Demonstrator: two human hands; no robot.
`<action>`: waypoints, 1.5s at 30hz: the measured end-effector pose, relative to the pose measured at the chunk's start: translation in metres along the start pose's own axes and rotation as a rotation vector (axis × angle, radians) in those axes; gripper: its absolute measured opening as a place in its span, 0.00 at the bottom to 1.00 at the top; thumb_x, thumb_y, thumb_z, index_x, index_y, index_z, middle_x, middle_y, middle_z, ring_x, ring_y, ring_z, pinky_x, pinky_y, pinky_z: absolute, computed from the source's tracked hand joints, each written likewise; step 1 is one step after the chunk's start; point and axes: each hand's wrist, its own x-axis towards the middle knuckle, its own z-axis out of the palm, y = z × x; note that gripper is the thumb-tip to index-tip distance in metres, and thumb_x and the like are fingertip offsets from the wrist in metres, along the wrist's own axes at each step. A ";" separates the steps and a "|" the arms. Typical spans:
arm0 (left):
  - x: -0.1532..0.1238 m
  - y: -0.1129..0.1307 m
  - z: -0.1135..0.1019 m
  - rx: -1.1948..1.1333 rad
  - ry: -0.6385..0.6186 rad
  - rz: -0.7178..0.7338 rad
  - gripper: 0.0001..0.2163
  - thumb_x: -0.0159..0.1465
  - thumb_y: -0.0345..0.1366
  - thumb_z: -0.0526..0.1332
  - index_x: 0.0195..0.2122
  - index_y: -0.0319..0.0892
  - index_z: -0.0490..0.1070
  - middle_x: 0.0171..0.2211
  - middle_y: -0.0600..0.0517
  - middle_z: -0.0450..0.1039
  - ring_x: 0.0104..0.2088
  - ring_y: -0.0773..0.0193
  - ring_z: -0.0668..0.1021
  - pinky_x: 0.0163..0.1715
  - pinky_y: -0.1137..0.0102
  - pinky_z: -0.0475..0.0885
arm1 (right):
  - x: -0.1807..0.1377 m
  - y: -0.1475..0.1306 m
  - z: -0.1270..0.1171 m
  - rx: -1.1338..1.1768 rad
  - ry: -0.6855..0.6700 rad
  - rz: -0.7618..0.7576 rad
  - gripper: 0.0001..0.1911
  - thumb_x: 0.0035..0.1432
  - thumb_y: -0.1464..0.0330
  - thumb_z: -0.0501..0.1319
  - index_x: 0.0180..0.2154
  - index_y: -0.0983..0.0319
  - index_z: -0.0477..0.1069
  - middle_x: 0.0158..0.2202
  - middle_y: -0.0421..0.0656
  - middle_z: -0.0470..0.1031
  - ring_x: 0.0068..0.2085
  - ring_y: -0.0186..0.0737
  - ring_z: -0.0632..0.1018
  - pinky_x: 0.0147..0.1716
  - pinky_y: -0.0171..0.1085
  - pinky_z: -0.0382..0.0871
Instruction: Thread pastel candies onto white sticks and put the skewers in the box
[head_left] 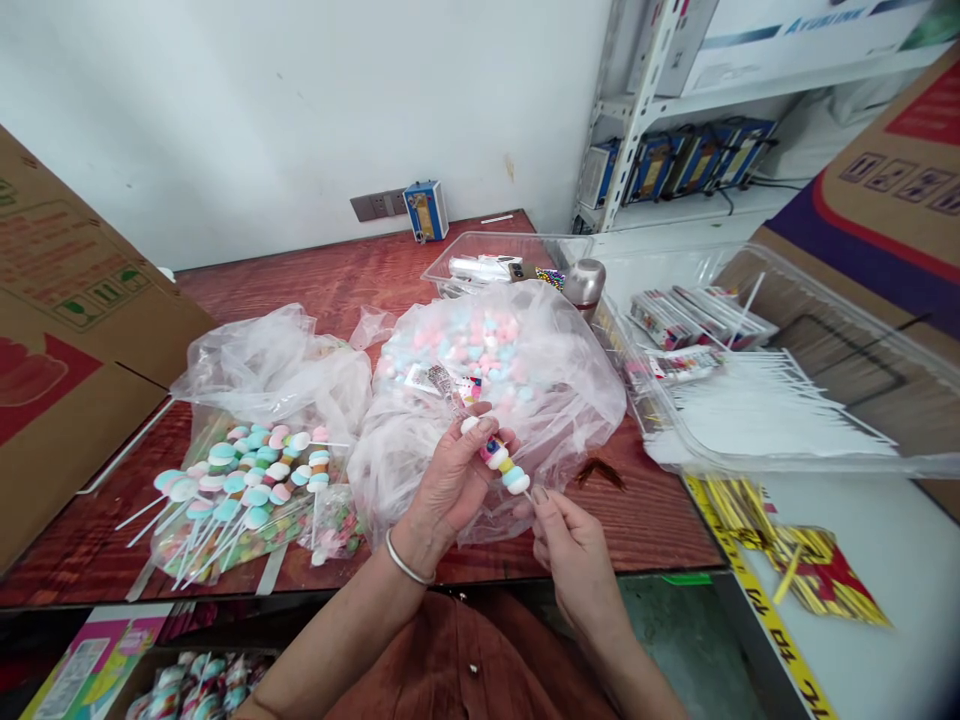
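Note:
A marshmallow stick [514, 478] with white, yellow and pale blue pieces is held up over the table's front. My left hand [459, 475] is closed around its upper part, where a printed transparent wrapper [448, 388] sticks out past the fingers. At the lower end, my right hand [571, 540] pinches the white stick between thumb and fingers. Just behind both hands lies a large plastic bag [581, 385] of loose pink, blue and white marshmallows [480, 335]. To the left, several bare marshmallow sticks [255, 475] are piled on another plastic bag [262, 360].
On the right a transparent tray [795, 460] holds white sticks [757, 405] and packs of wrappers [697, 318]. A metal flask [585, 285] stands beside a tray [487, 240] at the back. Cardboard boxes flank the table [300, 270]. Yellow twist ties [832, 575] lie at lower right.

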 end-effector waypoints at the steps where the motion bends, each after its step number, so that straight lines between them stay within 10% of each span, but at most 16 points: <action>1: 0.000 0.000 0.001 -0.025 0.018 -0.004 0.11 0.58 0.31 0.69 0.40 0.39 0.71 0.29 0.56 0.72 0.31 0.67 0.77 0.42 0.66 0.74 | -0.001 0.000 0.001 0.107 -0.047 0.071 0.22 0.60 0.51 0.60 0.28 0.62 0.70 0.20 0.32 0.54 0.19 0.27 0.53 0.17 0.31 0.48; 4: 0.001 0.001 0.005 -0.149 0.063 -0.053 0.08 0.62 0.36 0.66 0.36 0.38 0.70 0.26 0.57 0.69 0.28 0.70 0.75 0.41 0.66 0.75 | -0.004 0.000 0.003 0.211 -0.146 0.118 0.19 0.62 0.52 0.59 0.32 0.62 0.70 0.21 0.31 0.53 0.18 0.27 0.51 0.16 0.30 0.48; 12: -0.005 -0.014 0.013 -0.239 0.087 -0.156 0.10 0.65 0.41 0.63 0.34 0.39 0.69 0.25 0.56 0.68 0.27 0.69 0.74 0.41 0.65 0.75 | -0.008 -0.002 0.001 -0.768 0.127 -0.703 0.09 0.68 0.71 0.53 0.35 0.63 0.70 0.30 0.43 0.72 0.32 0.37 0.73 0.33 0.35 0.64; 17: -0.009 -0.024 0.011 -0.203 0.019 -0.189 0.11 0.64 0.43 0.63 0.39 0.39 0.72 0.30 0.53 0.72 0.32 0.65 0.77 0.43 0.64 0.75 | -0.004 0.000 0.003 -0.919 0.251 -0.866 0.07 0.68 0.73 0.54 0.38 0.64 0.70 0.29 0.43 0.71 0.30 0.38 0.74 0.32 0.35 0.64; 21: 0.000 -0.007 0.004 -0.113 0.015 0.034 0.16 0.61 0.39 0.67 0.49 0.44 0.71 0.45 0.49 0.74 0.45 0.60 0.78 0.46 0.63 0.74 | -0.006 0.001 -0.002 -0.883 0.247 -0.873 0.06 0.68 0.73 0.54 0.38 0.63 0.70 0.29 0.42 0.72 0.30 0.37 0.74 0.31 0.34 0.65; 30: -0.008 -0.026 0.019 -0.126 0.007 -0.023 0.13 0.62 0.39 0.66 0.45 0.40 0.70 0.23 0.59 0.63 0.24 0.73 0.69 0.35 0.72 0.73 | 0.002 -0.007 0.013 -1.065 0.348 -0.943 0.11 0.69 0.70 0.52 0.35 0.63 0.70 0.27 0.44 0.73 0.28 0.40 0.76 0.28 0.36 0.65; 37: -0.008 -0.024 0.015 -0.078 0.011 0.001 0.14 0.61 0.39 0.68 0.45 0.39 0.70 0.23 0.59 0.64 0.25 0.72 0.70 0.40 0.69 0.73 | -0.006 -0.008 0.003 -0.940 0.104 -0.582 0.14 0.71 0.66 0.48 0.37 0.60 0.70 0.27 0.43 0.78 0.23 0.40 0.78 0.23 0.34 0.64; 45: -0.018 -0.049 0.013 0.101 0.087 -0.065 0.14 0.57 0.44 0.69 0.36 0.38 0.75 0.30 0.50 0.74 0.36 0.63 0.77 0.46 0.67 0.71 | 0.008 0.001 0.013 -0.484 0.172 -0.365 0.16 0.68 0.61 0.51 0.46 0.61 0.72 0.47 0.51 0.79 0.46 0.47 0.80 0.40 0.40 0.73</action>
